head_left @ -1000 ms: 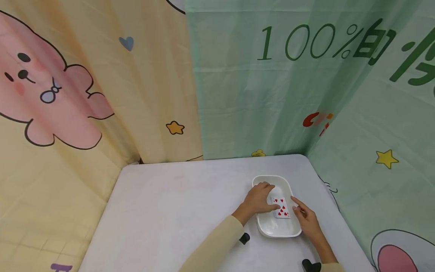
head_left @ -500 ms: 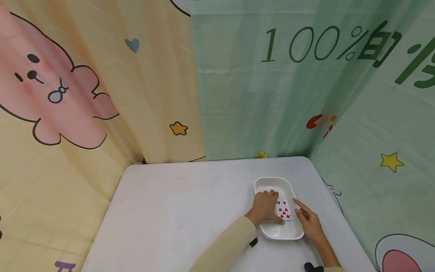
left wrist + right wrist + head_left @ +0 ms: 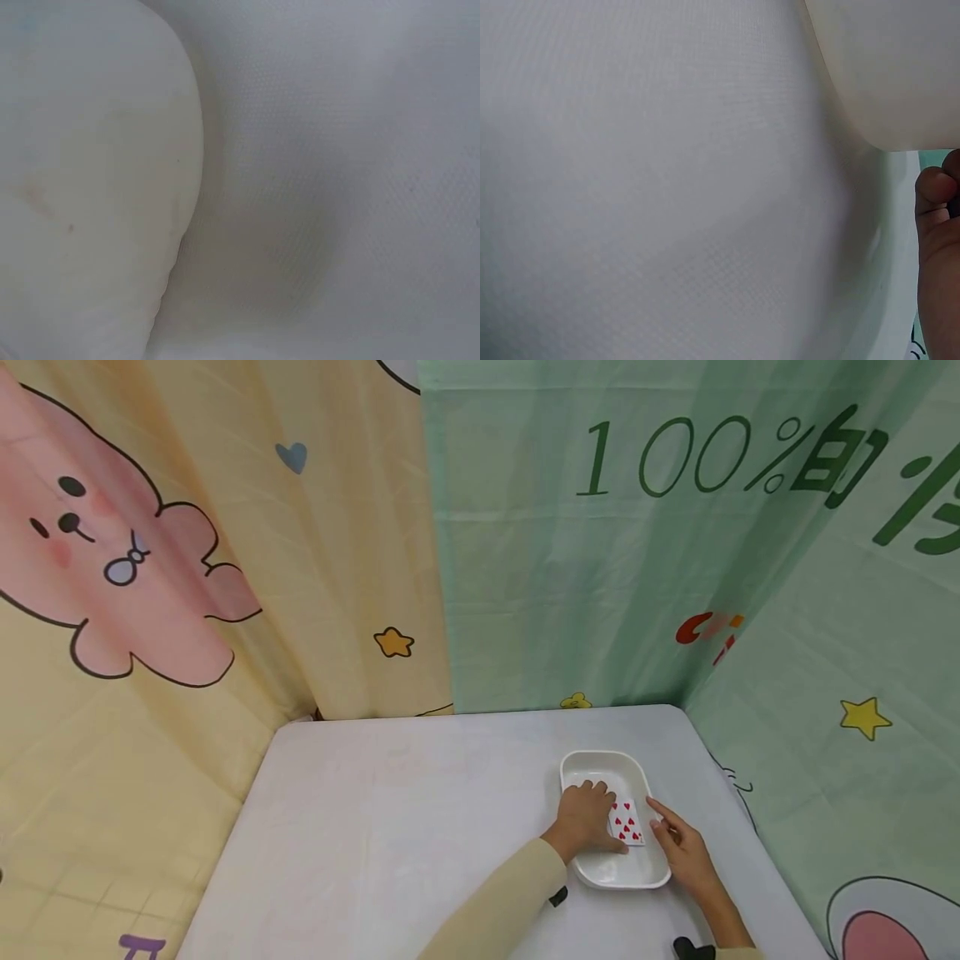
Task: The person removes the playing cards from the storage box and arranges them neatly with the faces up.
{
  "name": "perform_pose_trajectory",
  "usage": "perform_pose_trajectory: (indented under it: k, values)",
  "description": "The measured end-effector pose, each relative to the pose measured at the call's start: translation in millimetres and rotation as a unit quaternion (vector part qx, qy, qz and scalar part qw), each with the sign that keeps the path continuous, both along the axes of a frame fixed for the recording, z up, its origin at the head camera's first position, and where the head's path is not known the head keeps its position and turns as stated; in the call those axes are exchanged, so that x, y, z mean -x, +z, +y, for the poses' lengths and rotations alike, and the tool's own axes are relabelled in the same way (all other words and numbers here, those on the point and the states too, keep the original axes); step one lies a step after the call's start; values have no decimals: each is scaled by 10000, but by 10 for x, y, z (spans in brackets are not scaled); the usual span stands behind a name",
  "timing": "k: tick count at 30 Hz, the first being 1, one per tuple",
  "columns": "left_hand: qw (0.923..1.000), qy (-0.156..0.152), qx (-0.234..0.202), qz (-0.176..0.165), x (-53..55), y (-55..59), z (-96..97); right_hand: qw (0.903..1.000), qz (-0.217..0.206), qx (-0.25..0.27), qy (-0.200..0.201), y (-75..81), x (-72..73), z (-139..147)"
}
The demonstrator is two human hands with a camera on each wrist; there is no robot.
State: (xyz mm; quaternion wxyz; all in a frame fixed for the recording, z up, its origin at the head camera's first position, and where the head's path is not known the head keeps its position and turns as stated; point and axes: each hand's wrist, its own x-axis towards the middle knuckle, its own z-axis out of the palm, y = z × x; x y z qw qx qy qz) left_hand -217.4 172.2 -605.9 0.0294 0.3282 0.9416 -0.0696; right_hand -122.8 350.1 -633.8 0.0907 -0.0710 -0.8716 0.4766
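Note:
Inside the white tray (image 3: 611, 870), a white playing card (image 3: 627, 828) with several red hearts lies face up. My left hand (image 3: 585, 817) reaches in from the left and covers the card's left side. Its fingers curl by the far edge and its thumb lies along the near edge, gripping the card between them. At the tray's right side, my right hand (image 3: 684, 852) holds the rim between forefinger and thumb. Its curled fingers (image 3: 936, 187) show by the tray corner in the right wrist view. The left wrist view has only the tray's outer wall (image 3: 97, 165) and cloth.
The tray stands on a white-covered table (image 3: 405, 827), toward its right side. A yellow curtain (image 3: 337, 568) and a green curtain (image 3: 555, 568) hang behind the table. A small black object (image 3: 558, 896) shows by the left wrist, another (image 3: 693, 949) by the right wrist.
My left hand has come down over the card and moved slightly right and nearer, covering its left part. My right hand stays at the rim. The head view has shifted slightly.

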Motion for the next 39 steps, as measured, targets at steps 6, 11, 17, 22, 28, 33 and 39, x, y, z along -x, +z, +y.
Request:
perform_pose_trajectory:
  k: [6, 11, 17, 22, 28, 33, 39]
  values:
    - [9999, -37, -21, -95, 13, -25, -19, 10000, -76, 37, 49, -9, 6, 6]
    - [9995, -110, -221, -206, 24, -26, -41, 9999, -62, 55, 65, -16, 1, 1]
    - [9986, -352, -375, -76, 45, 1, -86, 9999, 20, 141, 96, -17, -13, -3]
    - [9974, -445, -571, -11, 59, 22, -127, 9999, -12, 64, 130, -15, -14, -1]
    - [9960, -423, -772, 138, 77, 59, -187, 9999, -69, -101, 72, -5, 1, 23]
    - [9927, -459, -1096, 228, 102, 83, -275, 9998, 13, -169, 106, -7, 18, 46]
    - [9874, -459, -1498, 234, 121, 130, -423, 9993, 216, -221, 192, -11, 44, 58]
